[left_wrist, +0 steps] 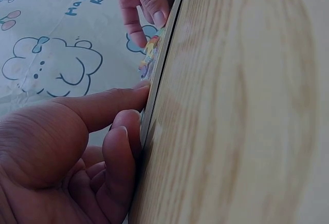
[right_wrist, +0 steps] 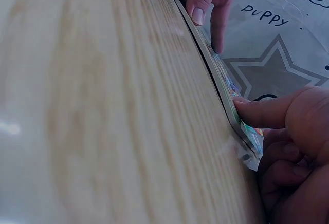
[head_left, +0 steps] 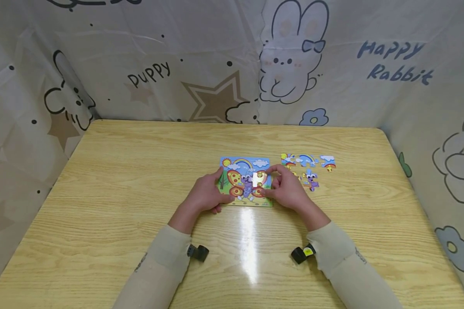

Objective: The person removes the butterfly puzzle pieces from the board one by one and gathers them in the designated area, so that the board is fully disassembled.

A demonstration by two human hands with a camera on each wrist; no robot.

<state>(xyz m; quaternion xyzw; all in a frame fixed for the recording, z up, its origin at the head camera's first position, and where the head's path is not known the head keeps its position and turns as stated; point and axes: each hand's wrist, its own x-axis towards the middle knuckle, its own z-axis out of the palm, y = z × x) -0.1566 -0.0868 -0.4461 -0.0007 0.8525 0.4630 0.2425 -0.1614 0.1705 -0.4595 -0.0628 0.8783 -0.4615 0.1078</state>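
Observation:
A butterfly jigsaw puzzle board [head_left: 244, 202] lies flat on the table, showing a sun, a rainbow and a purple-bodied butterfly. My left hand [head_left: 206, 192] grips the board's left side, thumb on the lower left and index finger along the left edge. Over the right wing, a puzzle piece [head_left: 257, 180] shines with glare between the thumb and index finger of my right hand [head_left: 290, 189], which pinches it. In the right wrist view, the thumb [right_wrist: 252, 112] comes down at the board's edge, and the other fingers are curled under.
Right of the board lie several loose puzzle pieces [head_left: 307, 160], one with the butterfly's purple face [head_left: 312, 180]; my right hand partly covers others. The wooden table [head_left: 131, 171] ends at a printed cloth backdrop [head_left: 216, 51]. Each sleeve carries a black wrist camera [head_left: 199, 253].

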